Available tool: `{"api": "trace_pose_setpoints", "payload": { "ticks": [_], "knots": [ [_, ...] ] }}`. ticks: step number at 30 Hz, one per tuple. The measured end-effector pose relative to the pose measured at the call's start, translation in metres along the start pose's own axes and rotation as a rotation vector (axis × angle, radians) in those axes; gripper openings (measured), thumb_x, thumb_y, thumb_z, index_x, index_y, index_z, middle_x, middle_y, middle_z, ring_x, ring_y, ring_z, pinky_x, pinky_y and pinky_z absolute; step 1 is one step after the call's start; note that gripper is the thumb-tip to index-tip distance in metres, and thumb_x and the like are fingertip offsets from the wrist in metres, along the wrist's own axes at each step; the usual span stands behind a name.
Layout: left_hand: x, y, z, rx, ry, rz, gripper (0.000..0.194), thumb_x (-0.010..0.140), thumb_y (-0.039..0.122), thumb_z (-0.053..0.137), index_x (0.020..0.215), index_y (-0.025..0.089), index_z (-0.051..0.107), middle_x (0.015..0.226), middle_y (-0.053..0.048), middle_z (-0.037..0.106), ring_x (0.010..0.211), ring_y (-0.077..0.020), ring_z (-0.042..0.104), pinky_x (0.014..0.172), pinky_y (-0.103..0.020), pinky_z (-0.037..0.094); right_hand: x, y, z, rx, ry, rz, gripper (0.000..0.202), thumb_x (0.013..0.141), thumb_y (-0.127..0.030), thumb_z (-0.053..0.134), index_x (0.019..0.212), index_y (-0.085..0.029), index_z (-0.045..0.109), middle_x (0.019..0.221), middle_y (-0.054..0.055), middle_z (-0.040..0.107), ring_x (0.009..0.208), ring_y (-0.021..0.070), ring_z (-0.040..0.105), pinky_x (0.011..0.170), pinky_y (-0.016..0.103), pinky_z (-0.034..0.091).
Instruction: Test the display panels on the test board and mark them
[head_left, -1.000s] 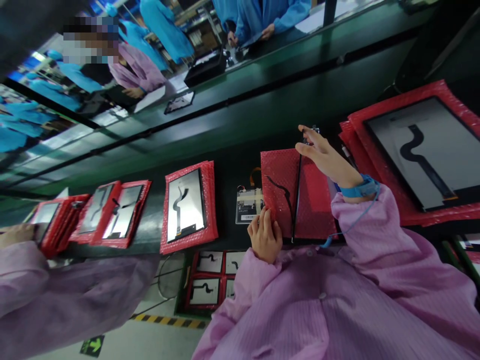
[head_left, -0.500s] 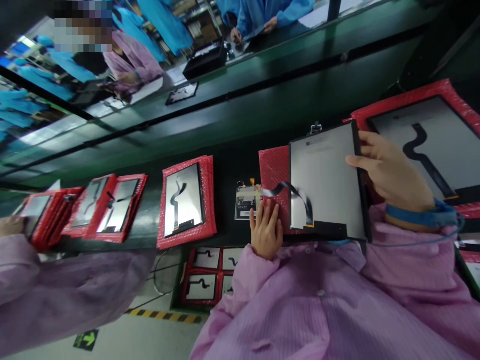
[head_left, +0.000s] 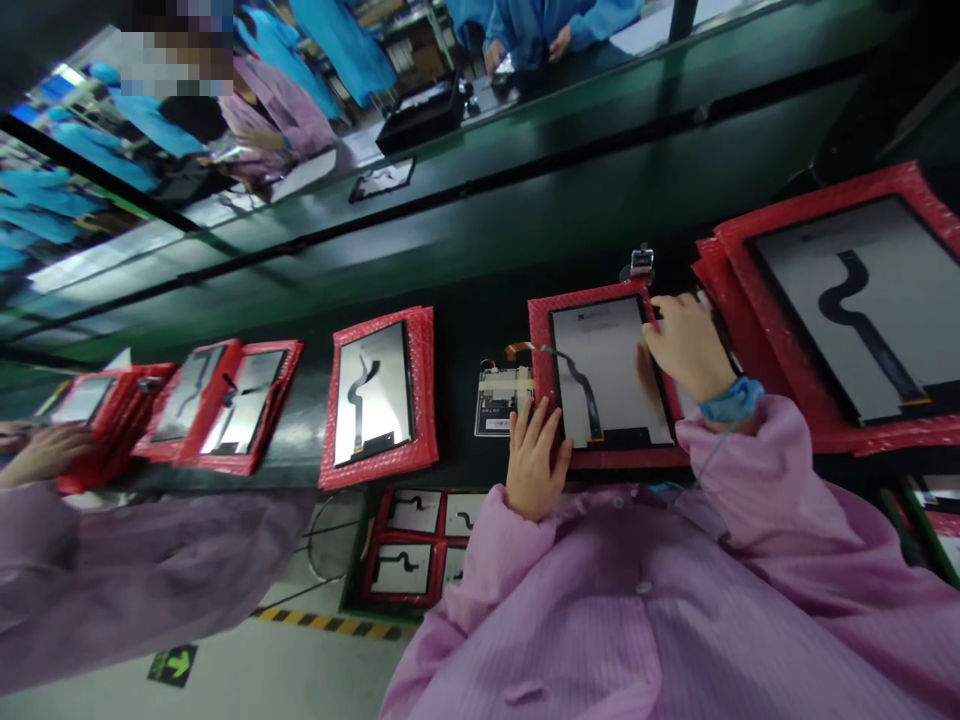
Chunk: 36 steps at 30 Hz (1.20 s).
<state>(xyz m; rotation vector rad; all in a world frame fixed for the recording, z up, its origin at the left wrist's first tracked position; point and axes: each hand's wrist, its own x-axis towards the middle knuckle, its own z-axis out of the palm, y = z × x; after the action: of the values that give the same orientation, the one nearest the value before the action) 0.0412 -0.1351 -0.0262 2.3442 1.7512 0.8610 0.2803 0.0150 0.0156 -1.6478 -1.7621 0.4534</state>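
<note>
In front of me a display panel (head_left: 611, 375) with a silvery back lies on a red bubble-wrap sheet (head_left: 541, 325). Its black flex cable (head_left: 581, 380) runs left, ending in an orange tip above a small circuit board (head_left: 495, 400). My left hand (head_left: 536, 460) rests flat with fingers spread, touching the sheet's left edge beside the board. At the panel's upper right edge, my right hand (head_left: 694, 345) has bent fingers closed on the rim; its fingertips are partly hidden. A blue band circles that wrist.
To the right lies a larger panel (head_left: 847, 290) on red wrap. Several wrapped panels (head_left: 375, 390) stand in stacks leftward. A metal clip (head_left: 641, 262) sits behind my panel. A co-worker's hand (head_left: 49, 455) reaches in at far left. Below is a crate (head_left: 360, 560) of panels.
My right hand has lowered the tilted display panel onto the red sheet and moved left to its upper edge. My left hand has stayed nearly in place. The co-worker's hand has shifted right.
</note>
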Motion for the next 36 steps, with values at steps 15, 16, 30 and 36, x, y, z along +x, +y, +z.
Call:
{"api": "trace_pose_setpoints", "payload": {
  "ticks": [15,16,30,36],
  "knots": [
    [0.121,-0.057,-0.011,-0.069,-0.024,0.089,0.018,0.095,0.024,0.047,0.083,0.021,0.061,0.092,-0.003,0.071,0.096,-0.0196,0.062,0.11,-0.044,0.035,0.004,-0.058,0.047,0.392,-0.622,-0.33,0.007,0.08,-0.017,0.058,0.078,-0.017,0.065,0.094,0.008,0.071,0.088,0.0188,0.063,0.088,0.035,0.045],
    [0.119,-0.057,-0.011,-0.076,-0.046,0.087,0.018,0.094,0.024,0.048,0.081,0.021,0.059,0.087,-0.002,0.07,0.093,-0.0196,0.062,0.106,-0.043,0.037,0.004,-0.057,0.048,0.373,-0.618,-0.358,0.007,0.079,-0.016,0.058,0.075,-0.017,0.064,0.094,0.008,0.071,0.09,0.0193,0.063,0.092,0.036,0.044],
    [0.116,-0.053,-0.01,-0.045,-0.155,0.111,0.023,0.094,0.024,0.044,0.077,0.023,0.06,0.081,-0.002,0.069,0.089,-0.0213,0.059,0.1,-0.043,0.036,0.0,-0.054,0.059,0.291,-0.564,-0.442,0.013,0.083,-0.022,0.055,0.074,-0.02,0.063,0.082,0.006,0.068,0.08,0.0205,0.056,0.084,0.038,0.041],
    [0.115,-0.055,-0.008,-0.061,-0.094,0.128,0.024,0.094,0.024,0.046,0.074,0.022,0.059,0.08,-0.002,0.07,0.088,-0.0212,0.058,0.099,-0.045,0.035,-0.001,-0.053,0.061,0.277,-0.559,-0.452,0.016,0.087,-0.025,0.053,0.075,-0.021,0.063,0.081,0.006,0.068,0.08,0.0208,0.054,0.083,0.037,0.04]
  ]
}}
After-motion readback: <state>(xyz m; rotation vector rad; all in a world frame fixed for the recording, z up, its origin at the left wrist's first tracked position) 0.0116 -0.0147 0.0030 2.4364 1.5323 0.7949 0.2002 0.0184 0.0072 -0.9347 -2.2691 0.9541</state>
